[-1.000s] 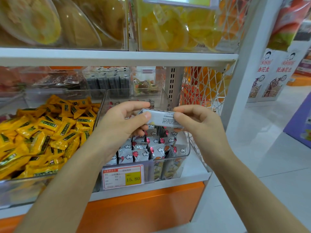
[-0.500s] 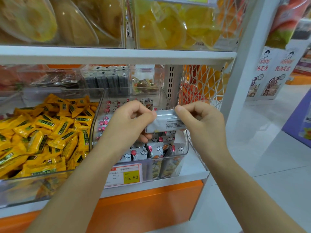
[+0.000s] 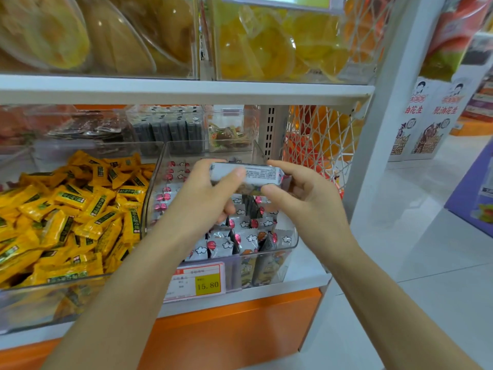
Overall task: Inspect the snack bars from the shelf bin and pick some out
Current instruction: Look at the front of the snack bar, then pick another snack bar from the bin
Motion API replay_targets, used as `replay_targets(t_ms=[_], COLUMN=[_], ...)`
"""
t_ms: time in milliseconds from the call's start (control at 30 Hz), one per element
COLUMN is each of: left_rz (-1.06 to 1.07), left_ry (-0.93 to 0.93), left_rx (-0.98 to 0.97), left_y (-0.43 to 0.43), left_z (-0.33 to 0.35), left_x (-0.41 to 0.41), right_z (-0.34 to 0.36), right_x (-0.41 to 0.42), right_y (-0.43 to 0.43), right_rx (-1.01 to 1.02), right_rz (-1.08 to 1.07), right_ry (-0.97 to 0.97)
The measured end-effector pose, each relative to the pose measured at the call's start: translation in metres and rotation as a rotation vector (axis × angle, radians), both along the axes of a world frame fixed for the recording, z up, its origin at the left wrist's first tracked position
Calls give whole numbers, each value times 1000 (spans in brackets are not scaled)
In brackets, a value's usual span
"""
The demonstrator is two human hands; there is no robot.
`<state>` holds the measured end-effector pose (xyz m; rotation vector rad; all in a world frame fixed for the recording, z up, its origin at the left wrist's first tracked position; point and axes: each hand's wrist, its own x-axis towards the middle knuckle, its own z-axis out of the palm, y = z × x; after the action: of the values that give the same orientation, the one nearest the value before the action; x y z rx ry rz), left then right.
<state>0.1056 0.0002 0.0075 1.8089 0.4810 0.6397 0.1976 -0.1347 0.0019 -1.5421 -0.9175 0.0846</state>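
Two white shelves (image 3: 184,89) carry clear bins over an orange base, with pale floor tiles (image 3: 426,236) at three o'clock. Yellow packets (image 3: 66,214) fill the bin at nine o'clock. Compared with a second ago, the snack bar (image 3: 256,173) sits flatter and its printed back faces up. Both forearms reach forward over the clear bin (image 3: 290,244) of grey bars. Left hand (image 3: 202,198) and right hand (image 3: 306,198) each pinch one end of the bar, thumbs below.

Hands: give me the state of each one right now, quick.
Left hand: closed on the left end of the snack bar.
Right hand: closed on the bar's right end, above the clear bin.
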Motion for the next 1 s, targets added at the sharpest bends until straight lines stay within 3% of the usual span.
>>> replay_targets(t_ms=[167, 233, 333, 433, 500, 667, 767, 1000], left_rz=[0, 85, 208, 150, 101, 60, 31, 33], left_ry=[5, 5, 207, 444, 489, 506, 518, 512], left_rx=[89, 262, 659, 863, 900, 858, 827, 770], left_y=[4, 11, 26, 36, 39, 42, 41, 45], left_z=[1, 1, -4, -11, -15, -15, -14, -11], left_x=[12, 16, 21, 23, 25, 27, 27, 24], right_z=[6, 13, 25, 34, 38, 40, 35, 24], right_x=[14, 29, 53, 70, 78, 92, 97, 115], right_y=[8, 15, 36, 61, 78, 114, 128, 146], right_rx=[-7, 7, -108, -258, -378, -939, -1117, -1364], right_rz=[-80, -164, -297, -339, -297, -306, -233, 50], right_ry=[-68, -85, -249, -479, -599, -940, -1057, -819])
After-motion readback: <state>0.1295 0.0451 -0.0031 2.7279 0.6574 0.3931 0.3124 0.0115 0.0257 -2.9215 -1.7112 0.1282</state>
